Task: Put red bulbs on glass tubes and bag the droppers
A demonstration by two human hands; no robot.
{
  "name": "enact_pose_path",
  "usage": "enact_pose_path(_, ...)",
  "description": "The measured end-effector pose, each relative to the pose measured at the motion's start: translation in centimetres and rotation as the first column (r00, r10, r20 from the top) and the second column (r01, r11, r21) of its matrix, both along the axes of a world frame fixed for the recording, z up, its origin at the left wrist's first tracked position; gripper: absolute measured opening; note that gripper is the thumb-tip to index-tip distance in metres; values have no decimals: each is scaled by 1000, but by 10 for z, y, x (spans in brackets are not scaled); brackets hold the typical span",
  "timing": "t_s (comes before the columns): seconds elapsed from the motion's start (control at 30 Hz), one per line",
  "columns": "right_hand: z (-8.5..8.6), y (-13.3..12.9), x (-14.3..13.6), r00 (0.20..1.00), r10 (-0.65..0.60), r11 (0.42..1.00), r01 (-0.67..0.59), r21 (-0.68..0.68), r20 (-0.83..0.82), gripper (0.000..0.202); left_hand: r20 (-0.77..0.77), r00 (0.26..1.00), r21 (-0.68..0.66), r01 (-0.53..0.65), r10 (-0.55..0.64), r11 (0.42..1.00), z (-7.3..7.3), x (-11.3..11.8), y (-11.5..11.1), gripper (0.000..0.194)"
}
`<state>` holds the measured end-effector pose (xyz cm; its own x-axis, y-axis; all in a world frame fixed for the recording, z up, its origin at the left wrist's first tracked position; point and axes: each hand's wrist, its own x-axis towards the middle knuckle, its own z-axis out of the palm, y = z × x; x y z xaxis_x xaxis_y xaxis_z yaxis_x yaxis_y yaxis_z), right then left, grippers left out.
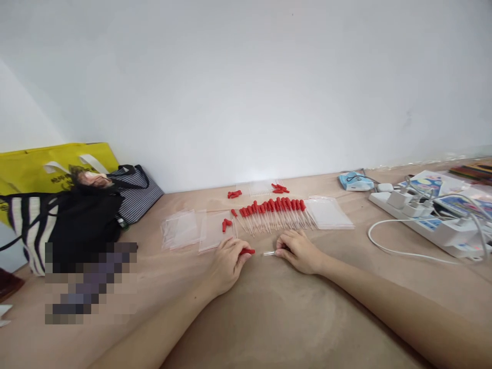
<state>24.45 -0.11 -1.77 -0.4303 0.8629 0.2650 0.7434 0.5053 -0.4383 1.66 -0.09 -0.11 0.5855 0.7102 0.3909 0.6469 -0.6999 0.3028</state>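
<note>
Between the fingers of my left hand (230,261) is a small red rubber bulb (248,251), its narrow end pointing right. My right hand (298,251) pinches a thin clear tube (269,253) whose end points left. A gap separates bulb and tube. Behind my hands lies a row of clear droppers with red bulbs (272,206). Loose red bulbs (226,224) rest on a clear plastic bag (211,236) beyond my left hand. Farther back are more red bulbs (234,194) and another small red pile (280,188) beside clear tubes (261,188).
Clear bags (179,229) lie left of the row, and a bag stack (330,212) lies right. A power strip (434,228) with chargers and a white cable (400,252) occupies the right side. Black (69,230) and striped bags (136,195) stand left. A blue packet (355,181) sits near the wall.
</note>
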Motion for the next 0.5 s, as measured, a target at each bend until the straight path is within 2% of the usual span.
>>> enact_pose_path(0.2,-4,-3,-10,985,-55,998,56,5,-164,15,-41,999,-15,13,-14,1000,-1,1,0,20)
enact_pose_path(0.5,0,-9,-19,988,-40,999,41,7,-150,16,-11,1000,-4,18,-18,1000,-2,4,0,21)
